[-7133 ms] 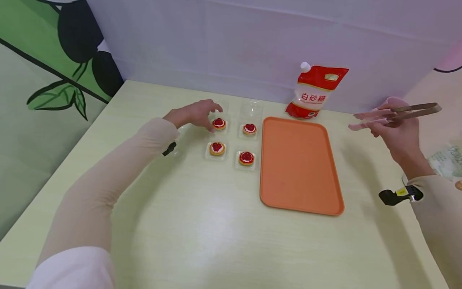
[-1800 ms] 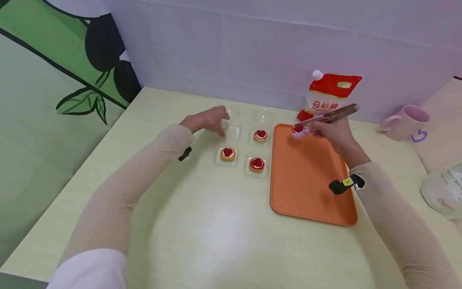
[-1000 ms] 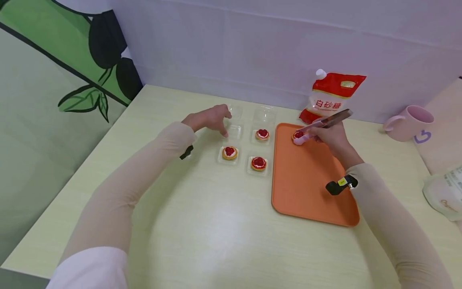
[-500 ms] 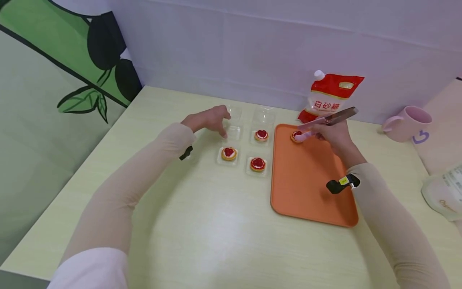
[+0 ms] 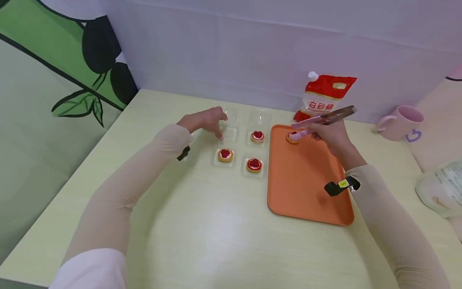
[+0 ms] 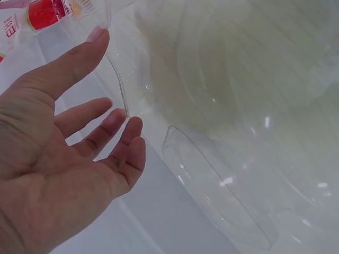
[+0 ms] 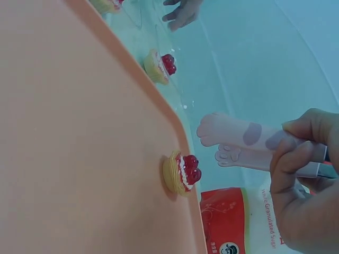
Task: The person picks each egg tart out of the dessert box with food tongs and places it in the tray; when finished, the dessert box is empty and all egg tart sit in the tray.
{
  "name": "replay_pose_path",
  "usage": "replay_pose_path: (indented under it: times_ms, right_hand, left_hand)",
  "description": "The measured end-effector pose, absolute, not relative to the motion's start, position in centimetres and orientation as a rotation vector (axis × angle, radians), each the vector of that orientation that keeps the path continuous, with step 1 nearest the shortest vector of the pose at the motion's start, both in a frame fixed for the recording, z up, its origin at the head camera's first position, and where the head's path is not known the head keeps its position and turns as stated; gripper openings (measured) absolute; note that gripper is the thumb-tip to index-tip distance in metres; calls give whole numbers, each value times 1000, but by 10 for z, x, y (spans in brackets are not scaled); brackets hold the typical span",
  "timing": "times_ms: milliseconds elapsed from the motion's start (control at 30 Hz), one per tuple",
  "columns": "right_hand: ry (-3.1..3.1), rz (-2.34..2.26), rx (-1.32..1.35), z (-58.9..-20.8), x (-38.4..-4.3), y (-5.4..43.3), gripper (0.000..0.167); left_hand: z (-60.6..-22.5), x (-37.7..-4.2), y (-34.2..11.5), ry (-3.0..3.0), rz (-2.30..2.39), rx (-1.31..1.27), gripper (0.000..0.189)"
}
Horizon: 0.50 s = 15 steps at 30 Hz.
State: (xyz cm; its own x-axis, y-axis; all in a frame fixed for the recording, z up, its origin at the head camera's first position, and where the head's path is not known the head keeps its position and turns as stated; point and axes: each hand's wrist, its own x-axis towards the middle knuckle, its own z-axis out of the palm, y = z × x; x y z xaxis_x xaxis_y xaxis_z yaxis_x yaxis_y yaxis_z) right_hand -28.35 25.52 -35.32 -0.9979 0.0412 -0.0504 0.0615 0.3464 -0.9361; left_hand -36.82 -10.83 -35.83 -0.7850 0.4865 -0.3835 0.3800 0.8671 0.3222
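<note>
My right hand (image 5: 332, 134) grips a pair of pink paw-tipped tongs (image 7: 238, 135) above the orange tray (image 5: 306, 188). The tong tips stand apart and, in the right wrist view, hold nothing. A small berry-and-cream tart (image 7: 180, 173) sits on the tray near its far left corner, partly behind a tong tip in the head view. My left hand (image 5: 205, 121) is spread at the left side of a clear plastic box (image 5: 229, 135) with its lid up and no tart inside. In the left wrist view, the thumb and fingertips touch its thin edges.
Three more tarts sit in clear boxes left of the tray: a far one (image 5: 257, 137), a near left one (image 5: 225, 155) and a near right one (image 5: 254, 165). Behind the tray stands a sugar bag (image 5: 323, 96). A pink mug (image 5: 400, 122) and a pale bag (image 5: 440, 188) are on the right.
The tart from the far left box is now on the tray, carried there by the tongs. Over the last second the tong tips have parted from it. The left hand has stayed at the box.
</note>
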Motion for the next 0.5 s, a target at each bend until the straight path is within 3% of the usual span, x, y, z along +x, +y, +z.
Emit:
replay_pose_path:
  times_ms: [500]
  right_hand:
    - [2551,-1756,71,-357,-280,239,66]
  left_hand:
    - [-350,-363,-122,2613,407,661,77]
